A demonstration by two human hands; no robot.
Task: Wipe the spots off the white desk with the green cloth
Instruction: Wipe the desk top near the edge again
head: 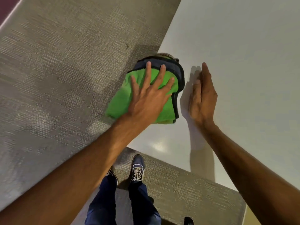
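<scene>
A folded green cloth (pixel 120 101) with a dark blue-grey edge lies at the left edge of the white desk (pixel 243 62), partly overhanging it. My left hand (pixel 151 95) presses flat on top of the cloth with its fingers spread. Just to the right of the cloth, my right hand (pixel 203 96) rests on its edge on the desk, fingers straight and together, holding nothing. I can make out no spots on the desk surface from here.
Grey carpet (pixel 56 78) covers the floor left of and below the desk. My legs and dark shoes (pixel 138 169) stand by the desk's near corner. A small dark object (pixel 188 220) sits at the bottom edge.
</scene>
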